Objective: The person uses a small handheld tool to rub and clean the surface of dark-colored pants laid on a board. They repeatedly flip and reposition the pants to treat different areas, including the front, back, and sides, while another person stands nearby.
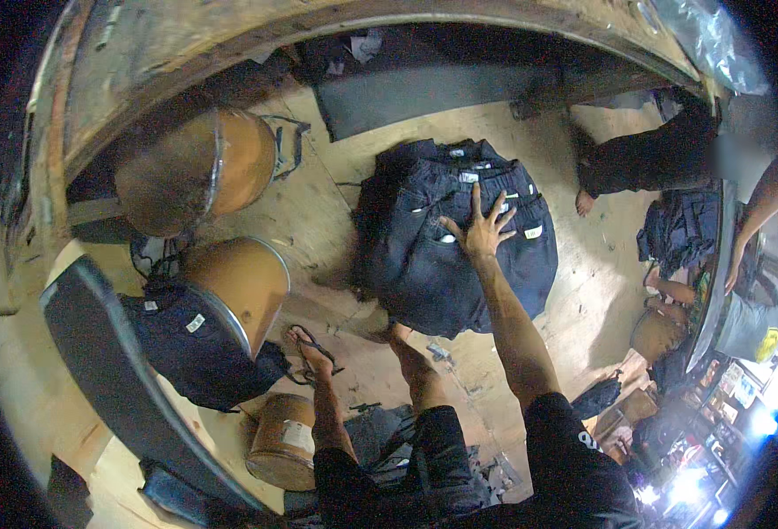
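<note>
My right hand [484, 231] reaches out over a thick stack of dark garments [442, 278] with elastic waistbands and small white labels, which look like trousers or shorts. Its fingers are spread wide and the palm lies toward the top garment, just below the waistband. Nothing is gripped in it. The stack sits on the wooden floor [318, 220] in front of my feet. No part of my left hand shows.
Brown drums [243, 163] stand at the left, with dark garments [195, 339] beside one. A smaller drum [283, 441] is near my leg. A long dark padded bench [115, 344] curves at far left. Other people's legs [645, 154] and a hand [737, 256] appear at right, near another garment pile [678, 229].
</note>
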### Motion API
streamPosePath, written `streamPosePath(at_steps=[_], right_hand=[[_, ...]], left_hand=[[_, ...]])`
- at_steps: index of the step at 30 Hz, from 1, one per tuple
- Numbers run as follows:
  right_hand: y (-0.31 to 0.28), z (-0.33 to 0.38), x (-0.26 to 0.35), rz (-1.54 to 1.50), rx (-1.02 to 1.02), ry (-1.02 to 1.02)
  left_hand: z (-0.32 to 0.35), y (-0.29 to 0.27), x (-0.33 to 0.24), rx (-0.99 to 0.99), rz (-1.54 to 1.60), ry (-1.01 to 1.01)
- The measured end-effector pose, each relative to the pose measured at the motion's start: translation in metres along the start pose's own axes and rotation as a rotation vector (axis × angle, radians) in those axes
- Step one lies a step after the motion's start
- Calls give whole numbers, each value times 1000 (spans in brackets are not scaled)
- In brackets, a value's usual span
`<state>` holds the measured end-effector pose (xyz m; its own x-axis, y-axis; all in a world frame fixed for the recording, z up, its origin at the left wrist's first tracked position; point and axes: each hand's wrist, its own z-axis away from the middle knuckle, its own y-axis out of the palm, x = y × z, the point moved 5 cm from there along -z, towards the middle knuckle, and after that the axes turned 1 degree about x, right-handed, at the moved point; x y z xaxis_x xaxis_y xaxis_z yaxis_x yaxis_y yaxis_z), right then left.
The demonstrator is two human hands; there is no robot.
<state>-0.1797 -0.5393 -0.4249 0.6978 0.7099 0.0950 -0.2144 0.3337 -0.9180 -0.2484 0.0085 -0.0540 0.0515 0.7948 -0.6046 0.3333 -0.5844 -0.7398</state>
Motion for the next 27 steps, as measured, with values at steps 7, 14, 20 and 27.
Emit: streamPosePath(at_steps=[7,14,20,27], right_hand=[[-38,58,18,-367,-125,-418],[-77,124,14,-143,-268,-370],[-233,373,157,-910,-317,-477],[-261,552,338,210,-324,-928]], left_hand=[[-9,-29,-7,-44,176,105],[-7,-72,-16,26,292,97],[-23,-111,46,-77,734,-206],[-105,-10,268,312,-180,144]])
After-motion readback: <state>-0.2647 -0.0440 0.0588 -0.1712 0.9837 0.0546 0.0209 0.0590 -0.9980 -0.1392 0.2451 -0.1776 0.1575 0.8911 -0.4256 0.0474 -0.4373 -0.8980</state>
